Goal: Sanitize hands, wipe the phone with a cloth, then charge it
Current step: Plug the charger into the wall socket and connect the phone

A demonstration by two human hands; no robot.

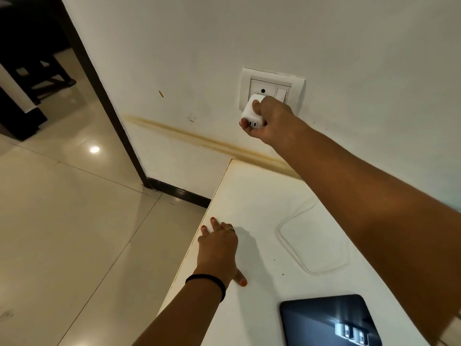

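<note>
Right hand (pixel 268 121) fingers closing around one white square plastic charger (pixel 252 112) at one white wall socket (pixel 272 88), left hand (pixel 219 248) lying flat, fingers spread, empty, on white countertop (pixel 262 196), one dark glossy phone (pixel 326 320) lying near its thumb.

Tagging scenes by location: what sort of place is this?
Probably a home interior. A white counter stands against a painted wall with a socket plate, glossy floor tiles run to a dark-framed doorway, and dark furniture shows beyond it.

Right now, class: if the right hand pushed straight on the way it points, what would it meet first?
The right hand grips a white charger adapter pointed at the wall socket. Straight on, the adapter would probably meet the socket face first; whether its pins are already in cannot be seen.
</note>
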